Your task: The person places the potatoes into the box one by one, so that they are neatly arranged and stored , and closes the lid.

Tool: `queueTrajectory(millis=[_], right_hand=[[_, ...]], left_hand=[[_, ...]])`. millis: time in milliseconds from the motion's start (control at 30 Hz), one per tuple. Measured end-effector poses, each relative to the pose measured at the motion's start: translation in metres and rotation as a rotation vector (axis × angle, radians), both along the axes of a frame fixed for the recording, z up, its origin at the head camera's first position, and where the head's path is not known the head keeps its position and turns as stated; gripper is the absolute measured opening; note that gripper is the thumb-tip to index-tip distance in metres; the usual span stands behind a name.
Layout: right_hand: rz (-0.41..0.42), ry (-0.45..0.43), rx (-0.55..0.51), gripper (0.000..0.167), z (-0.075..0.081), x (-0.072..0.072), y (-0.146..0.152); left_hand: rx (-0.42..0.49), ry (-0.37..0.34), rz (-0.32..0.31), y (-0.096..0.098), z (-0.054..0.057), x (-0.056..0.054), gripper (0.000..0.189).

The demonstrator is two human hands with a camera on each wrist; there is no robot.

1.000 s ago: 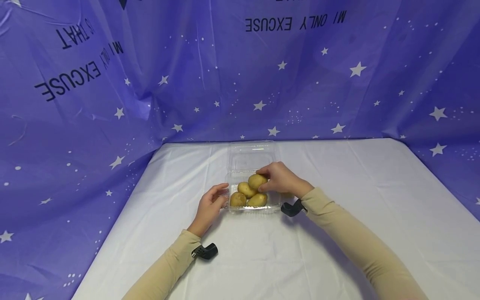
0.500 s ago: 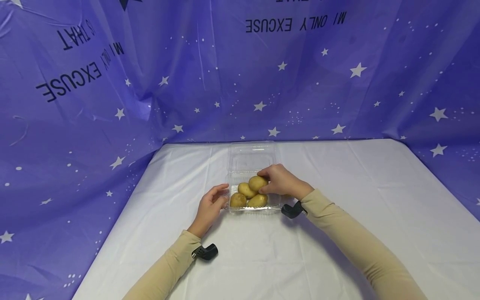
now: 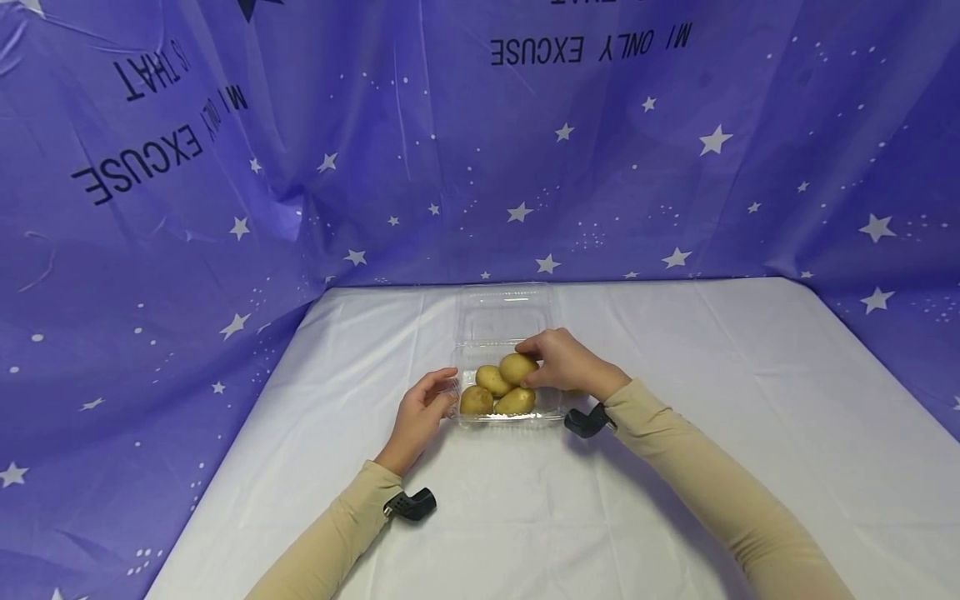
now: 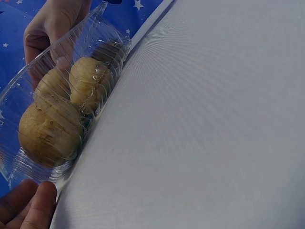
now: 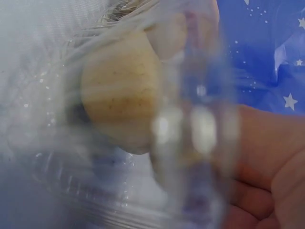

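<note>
A clear plastic clamshell container [image 3: 547, 408] stands on the table with its lid [image 3: 504, 317] folded back. My right hand [image 3: 566, 364] reaches in over the right side and grips a potato [image 3: 517, 367] between thumb and fingers. That potato is against or just above the others. Below it lie a potato in the middle [image 3: 492, 381], one at front left [image 3: 476, 401] and one at front right [image 3: 516, 402]. My left hand [image 3: 420, 417] touches the container's left wall from outside; in the left wrist view its fingertips [image 4: 44, 195] are at the corner.
A white cloth [image 3: 675, 500] covers the table. Purple star-printed sheeting [image 3: 600, 167] hangs behind and at the sides. A small yellowish patch [image 3: 574, 391] shows under the right wrist; what it is I cannot tell. Black wrist cameras [image 3: 411, 504] sit on both sleeves.
My right hand and the potato in it have shifted very slightly to the right and toward me. The left hand and container look unchanged.
</note>
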State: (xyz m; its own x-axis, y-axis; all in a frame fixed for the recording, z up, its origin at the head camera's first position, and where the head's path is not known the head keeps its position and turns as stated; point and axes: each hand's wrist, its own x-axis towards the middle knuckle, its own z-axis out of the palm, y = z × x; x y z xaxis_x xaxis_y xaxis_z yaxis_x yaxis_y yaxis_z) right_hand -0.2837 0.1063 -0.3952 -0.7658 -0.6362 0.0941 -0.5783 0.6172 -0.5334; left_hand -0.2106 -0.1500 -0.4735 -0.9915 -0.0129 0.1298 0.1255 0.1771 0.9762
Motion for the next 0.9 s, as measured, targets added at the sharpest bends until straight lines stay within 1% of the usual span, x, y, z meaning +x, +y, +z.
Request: queueTrajectory(millis=[300,467,600,733,900], right_hand=[[0.002,0.012,-0.011,0.053,0.000,-0.001,0.002],[-0.017,0.016,-0.056,0.052,0.000,-0.001,0.005],[-0.028,0.003,-0.091,0.050,0.001,-0.001,0.008],[-0.025,-0.005,-0.079,0.051,0.002,-0.003,0.009],[-0.023,0.012,-0.068,0.051,0.001,-0.004,0.013]], left_hand=[[0.011,-0.009,-0.006,0.000,-0.001,0.000,0.040],[0.003,-0.003,-0.007,0.000,0.000,0.001,0.040],[-0.008,-0.001,0.000,0.000,0.001,0.000,0.041],[-0.008,-0.006,-0.001,0.000,0.000,-0.001,0.041],[-0.012,-0.010,0.000,0.000,0.000,-0.001,0.041]])
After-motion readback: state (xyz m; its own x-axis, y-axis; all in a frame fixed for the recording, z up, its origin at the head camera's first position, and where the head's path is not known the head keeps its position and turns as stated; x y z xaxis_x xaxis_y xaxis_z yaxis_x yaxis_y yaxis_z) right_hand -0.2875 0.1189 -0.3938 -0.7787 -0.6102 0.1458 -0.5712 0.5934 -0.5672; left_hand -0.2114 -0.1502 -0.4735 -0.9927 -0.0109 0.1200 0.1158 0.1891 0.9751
